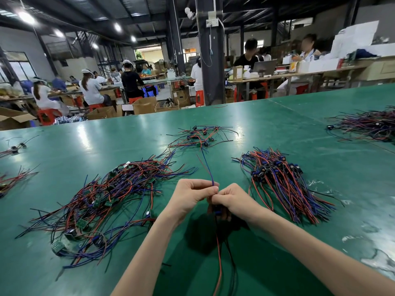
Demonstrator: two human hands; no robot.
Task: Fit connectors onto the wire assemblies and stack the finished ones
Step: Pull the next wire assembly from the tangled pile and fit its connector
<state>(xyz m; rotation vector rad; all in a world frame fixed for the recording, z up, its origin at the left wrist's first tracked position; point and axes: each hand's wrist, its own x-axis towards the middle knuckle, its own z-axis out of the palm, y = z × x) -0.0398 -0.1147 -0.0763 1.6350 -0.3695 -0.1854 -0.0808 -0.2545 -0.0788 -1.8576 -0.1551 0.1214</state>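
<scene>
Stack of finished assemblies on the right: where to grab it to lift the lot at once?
Probably the waist of the stack, just nearer than the blue connectors, where the wires run tight and parallel. Come from above, fingers closing across the wires. The near ends fan out loose and would likely slip apart. Left hand and right hand both grip one wire assembly.

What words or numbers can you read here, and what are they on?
None can be read.
The white label on the pillar: too blurred.
The label on the brown carton: too small.
The wire assembly in the left hand and right hand: no print shows.
</scene>
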